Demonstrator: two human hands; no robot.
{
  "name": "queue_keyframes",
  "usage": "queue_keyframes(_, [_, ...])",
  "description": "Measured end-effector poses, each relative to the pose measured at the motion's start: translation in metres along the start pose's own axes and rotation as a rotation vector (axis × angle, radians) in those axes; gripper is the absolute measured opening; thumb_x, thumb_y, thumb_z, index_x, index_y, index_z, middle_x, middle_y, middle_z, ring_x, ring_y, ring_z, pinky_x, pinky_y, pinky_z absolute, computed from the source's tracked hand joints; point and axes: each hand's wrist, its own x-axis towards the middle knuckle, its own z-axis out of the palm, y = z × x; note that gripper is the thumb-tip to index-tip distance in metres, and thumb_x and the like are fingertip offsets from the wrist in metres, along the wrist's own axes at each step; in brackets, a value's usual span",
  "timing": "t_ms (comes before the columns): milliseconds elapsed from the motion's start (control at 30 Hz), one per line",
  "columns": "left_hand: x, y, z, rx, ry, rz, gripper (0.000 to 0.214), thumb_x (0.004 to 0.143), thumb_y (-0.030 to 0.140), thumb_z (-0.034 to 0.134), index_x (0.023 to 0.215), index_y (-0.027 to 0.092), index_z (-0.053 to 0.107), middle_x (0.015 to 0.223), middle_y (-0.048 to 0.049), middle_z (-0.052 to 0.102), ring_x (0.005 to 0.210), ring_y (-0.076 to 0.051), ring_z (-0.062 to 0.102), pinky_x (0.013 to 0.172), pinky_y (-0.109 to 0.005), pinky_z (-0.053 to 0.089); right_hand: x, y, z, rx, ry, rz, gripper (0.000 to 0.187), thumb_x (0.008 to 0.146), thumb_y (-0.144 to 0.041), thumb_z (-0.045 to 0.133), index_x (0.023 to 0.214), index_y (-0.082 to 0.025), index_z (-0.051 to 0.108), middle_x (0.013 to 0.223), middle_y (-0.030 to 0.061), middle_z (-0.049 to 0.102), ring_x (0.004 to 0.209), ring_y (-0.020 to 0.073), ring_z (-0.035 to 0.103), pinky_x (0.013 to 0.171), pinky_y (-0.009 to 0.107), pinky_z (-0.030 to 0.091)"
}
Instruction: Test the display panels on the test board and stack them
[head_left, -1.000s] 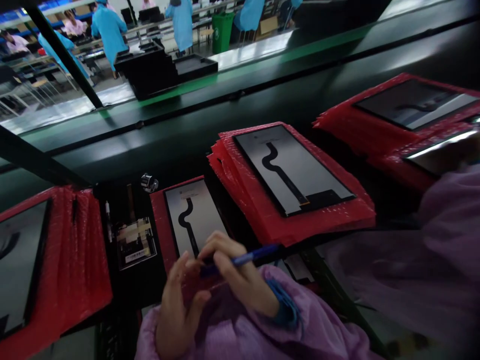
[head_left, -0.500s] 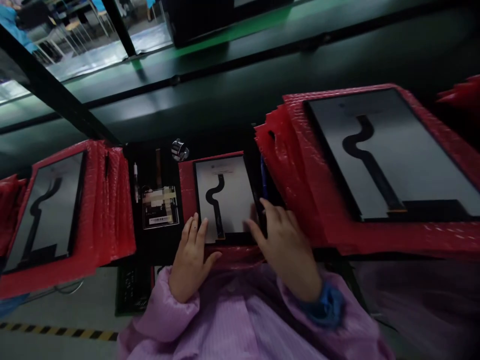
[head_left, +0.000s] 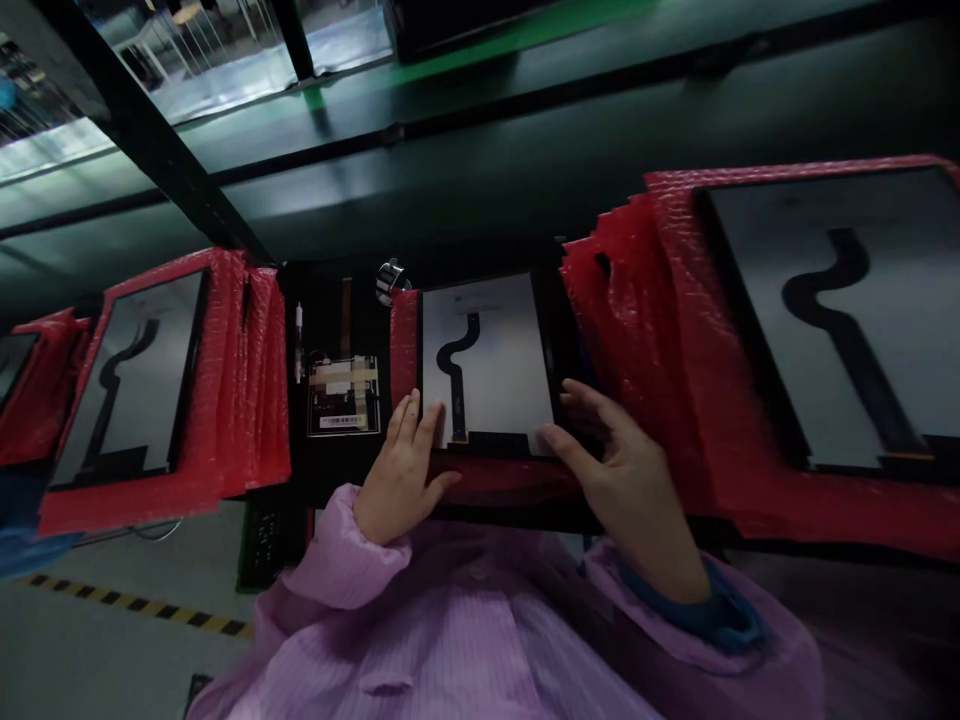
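A grey display panel with a black S-shaped flex cable lies on a red bubble bag in the middle of the dark bench. My left hand rests at the panel's lower left corner, fingers together and laid flat on it, thumb out along the bag's near edge. My right hand sits at the lower right corner, fingers spread, thumb and fingertips touching the panel's edge. Neither hand holds a tool.
A stack of red bags topped by a larger panel lies at right, overlapping the bench edge. Another such stack lies at left. A small taped circuit board and a metal knob sit between. Conveyor rails run behind.
The blue pen that was in my right hand a second ago is gone from it. Both hands have moved onto the middle panel's lower corners. The view tilted down and left.
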Motion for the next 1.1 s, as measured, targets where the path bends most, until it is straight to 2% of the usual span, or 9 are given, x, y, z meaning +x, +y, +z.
queue_keyframes(167, [0.001,-0.003,-0.001,-0.049,0.014,0.028,0.096,0.093,0.037,0.073,0.165,0.026,0.012,0.171,-0.0228,0.022,0.161,-0.038,0.019,0.127,-0.062,0.028,0.006,-0.007,0.005,0.324,-0.001,0.132,0.068,0.077,-0.039,0.076,0.141,-0.025,0.059,0.131,0.011,0.065,0.127,0.0268,0.062,0.099,0.041,0.058])
queue_keyframes(367, [0.002,-0.007,-0.004,-0.091,0.008,0.073,0.115,0.092,0.05,0.072,0.164,0.032,-0.016,0.173,-0.0214,0.016,0.162,-0.038,0.015,0.127,-0.061,0.028,0.007,0.004,-0.008,0.407,-0.014,0.18,0.067,0.071,-0.04,0.081,0.135,-0.038,0.062,0.134,0.008,0.063,0.119,0.0276,0.064,0.09,0.043,0.059])
queue_keyframes(467, [0.001,-0.008,-0.007,-0.116,0.008,0.06,0.119,0.091,0.054,0.071,0.163,0.034,-0.022,0.174,-0.0216,0.008,0.162,-0.038,0.012,0.127,-0.061,0.028,0.004,0.006,-0.006,0.434,-0.05,0.187,0.066,0.069,-0.04,0.082,0.132,-0.036,0.063,0.13,0.0077,0.063,0.114,0.0255,0.064,0.087,0.04,0.059])
queue_keyframes(600, [-0.006,-0.008,-0.008,-0.125,-0.014,0.017,0.125,0.088,0.054,0.075,0.162,0.036,-0.025,0.175,-0.0217,0.0,0.162,-0.039,0.006,0.127,-0.061,0.029,0.003,0.007,0.009,0.477,-0.056,0.261,0.07,0.065,-0.039,0.082,0.13,-0.029,0.061,0.12,0.0075,0.062,0.108,0.0221,0.064,0.088,0.036,0.058])
queue_keyframes(700, [-0.012,-0.008,-0.013,-0.113,-0.019,0.043,0.123,0.089,0.052,0.074,0.162,0.036,-0.023,0.175,-0.0211,-0.005,0.162,-0.039,0.003,0.126,-0.061,0.029,0.003,0.011,0.016,0.423,-0.047,0.225,0.072,0.066,-0.04,0.08,0.133,-0.027,0.057,0.115,0.0073,0.06,0.108,0.0222,0.064,0.087,0.035,0.058])
queue_keyframes(800, [-0.011,-0.009,-0.028,-0.081,-0.001,0.128,0.109,0.093,0.052,0.068,0.166,0.032,-0.01,0.175,-0.0213,0.005,0.163,-0.036,0.008,0.126,-0.058,0.031,0.0,0.014,0.016,0.271,-0.083,0.162,0.069,0.073,-0.043,0.073,0.136,-0.025,0.052,0.114,0.0097,0.059,0.104,0.0254,0.066,0.083,0.041,0.06])
queue_keyframes(867, [0.0,-0.014,-0.044,-0.028,0.049,0.136,0.089,0.097,0.052,0.063,0.166,0.028,0.013,0.171,-0.0196,0.024,0.161,-0.034,0.02,0.126,-0.055,0.033,-0.004,0.01,0.013,0.039,-0.085,0.081,0.062,0.08,-0.047,0.065,0.135,-0.021,0.053,0.113,0.0139,0.062,0.103,0.0302,0.066,0.085,0.049,0.06])
queue_keyframes(967, [0.036,-0.023,-0.068,0.09,0.191,-0.005,0.054,0.102,0.044,0.057,0.148,0.016,0.05,0.153,-0.0189,0.051,0.148,-0.031,0.045,0.124,-0.05,0.036,-0.005,-0.008,0.008,-0.447,-0.056,-0.231,0.052,0.092,-0.047,0.05,0.132,-0.015,0.058,0.118,0.0213,0.064,0.115,0.0403,0.061,0.098,0.064,0.051])
queue_keyframes(1100, [0.096,-0.044,-0.083,0.161,0.279,-0.387,0.047,0.099,0.037,0.065,0.132,0.004,0.061,0.137,-0.0247,0.06,0.137,-0.036,0.052,0.122,-0.055,0.036,0.022,-0.036,0.016,-0.665,-0.158,-0.73,0.047,0.101,-0.046,0.042,0.135,-0.018,0.058,0.13,0.0215,0.063,0.121,0.039,0.059,0.101,0.057,0.051])
